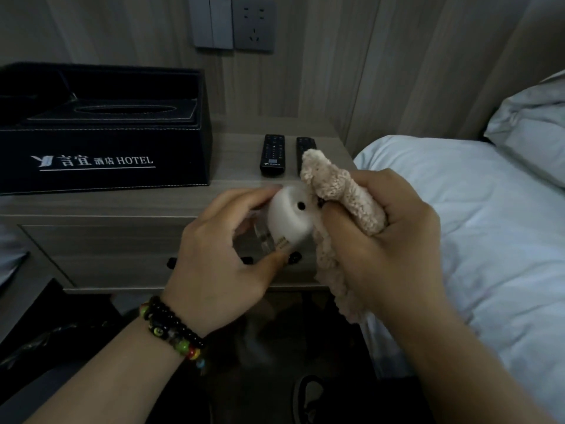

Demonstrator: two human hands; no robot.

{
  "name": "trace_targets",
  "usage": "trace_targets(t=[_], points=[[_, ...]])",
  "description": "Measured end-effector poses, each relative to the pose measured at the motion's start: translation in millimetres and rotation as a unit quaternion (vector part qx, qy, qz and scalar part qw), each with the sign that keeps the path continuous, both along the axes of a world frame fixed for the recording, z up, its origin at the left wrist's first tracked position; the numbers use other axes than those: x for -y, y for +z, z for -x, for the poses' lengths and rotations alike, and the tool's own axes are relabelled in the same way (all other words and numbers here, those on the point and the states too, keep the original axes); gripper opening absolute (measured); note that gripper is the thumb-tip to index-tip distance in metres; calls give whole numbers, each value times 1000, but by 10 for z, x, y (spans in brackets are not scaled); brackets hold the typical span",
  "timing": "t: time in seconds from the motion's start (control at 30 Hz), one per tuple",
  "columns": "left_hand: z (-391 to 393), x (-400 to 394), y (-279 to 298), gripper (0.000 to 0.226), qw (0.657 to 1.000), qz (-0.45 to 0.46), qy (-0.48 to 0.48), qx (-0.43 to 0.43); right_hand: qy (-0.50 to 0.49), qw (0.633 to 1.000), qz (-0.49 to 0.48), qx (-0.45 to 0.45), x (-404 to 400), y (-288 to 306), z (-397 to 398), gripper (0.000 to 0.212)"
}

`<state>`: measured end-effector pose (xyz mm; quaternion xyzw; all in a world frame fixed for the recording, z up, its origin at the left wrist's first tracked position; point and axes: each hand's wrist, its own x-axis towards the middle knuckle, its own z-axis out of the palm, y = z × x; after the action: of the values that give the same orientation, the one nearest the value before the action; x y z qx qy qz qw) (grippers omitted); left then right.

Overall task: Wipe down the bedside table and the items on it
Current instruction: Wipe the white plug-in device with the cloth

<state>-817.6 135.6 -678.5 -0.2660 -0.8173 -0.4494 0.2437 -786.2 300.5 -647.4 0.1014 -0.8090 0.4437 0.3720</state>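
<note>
We held a small white device (289, 220) in front of the bedside table (122, 206), lifted clear of its top. Our left hand (220, 258) gripped it, thumb below and fingers curled over the upper edge; a clear part showed between the fingers, and what it was could not be told. Our right hand (394, 240) was closed round a bunched beige cloth (339, 197), one fold standing above the fist and a tail hanging below the palm. The cloth touched the device's right side, beside a small dark hole in the white face.

In our judgement the step in hand was wiping one item, with the tabletop itself not yet reached. To do it well we would turn the device in the left hand so that each face met the cloth, and keep the pile out of the hole. A firm left grip mattered, since the piece hung over the floor.

Two remotes (273, 155) lay side by side on the table behind the cloth, and a black tissue box (101, 154) marked HOTEL stood at the left. A bed (458, 209) lay to the right.
</note>
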Motion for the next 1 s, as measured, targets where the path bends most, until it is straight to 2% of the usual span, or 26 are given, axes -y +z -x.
trace_targets(t=[0.07,0.1,0.17,0.27,0.33,0.43,0.57,0.7,0.87,1.0], points=[[17,18,18,65,998,-48,10,31,-4,1000,-10,4,53,-52,-1,13],[21,27,26,66,997,-58,9,42,-10,1000,-17,6,70,-62,-2,17],[11,41,26,67,997,-53,-16,50,-18,999,-27,3,73,-62,4,25],[-14,27,-6,68,998,-12,-55,42,-33,999,-10,-6,14,-26,30,8],[-11,12,-25,68,997,-16,-62,48,-43,999,-13,-15,-6,-14,40,7],[-14,-16,-9,68,984,-109,-84,117,-47,998,-29,-42,55,-35,21,21],[0,-25,-3,59,914,-259,-187,251,-47,993,-41,-100,228,-126,0,34],[38,10,-30,58,800,-392,-279,358,-2,981,-67,-179,250,-137,9,33],[16,13,27,49,720,-465,-331,395,62,972,-115,-193,114,-91,33,33],[-4,47,69,47,670,-482,-377,420,81,976,-101,-177,70,-84,41,32]])
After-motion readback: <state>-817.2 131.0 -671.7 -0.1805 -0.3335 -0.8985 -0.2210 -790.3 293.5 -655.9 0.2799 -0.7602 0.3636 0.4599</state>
